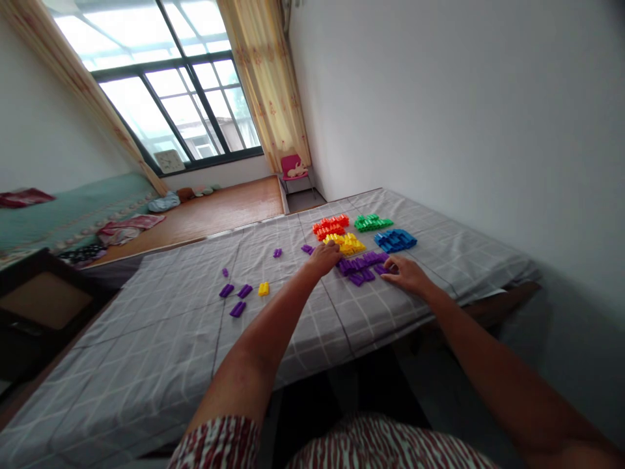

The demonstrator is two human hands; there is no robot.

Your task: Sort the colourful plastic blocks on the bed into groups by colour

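Note:
Small plastic pieces lie sorted by colour on a grey checked cloth (303,339). My left hand (325,258) is at the left end of the purple pile (361,263), by the yellow pile (347,244); its fingers are bent, and what they may hold is hidden. At the purple pile's right end, my right hand (404,275) has its thumb and fingers curled around a purple piece (381,268). Behind are an orange-red pile (331,227), a green pile (373,223) and a blue pile (396,241).
Several loose purple pieces (237,309) and one yellow piece (263,288) lie on the left of the cloth. A white wall (454,117) runs along the right. Beyond the table are a pink chair (291,166) and a dark cabinet (41,312).

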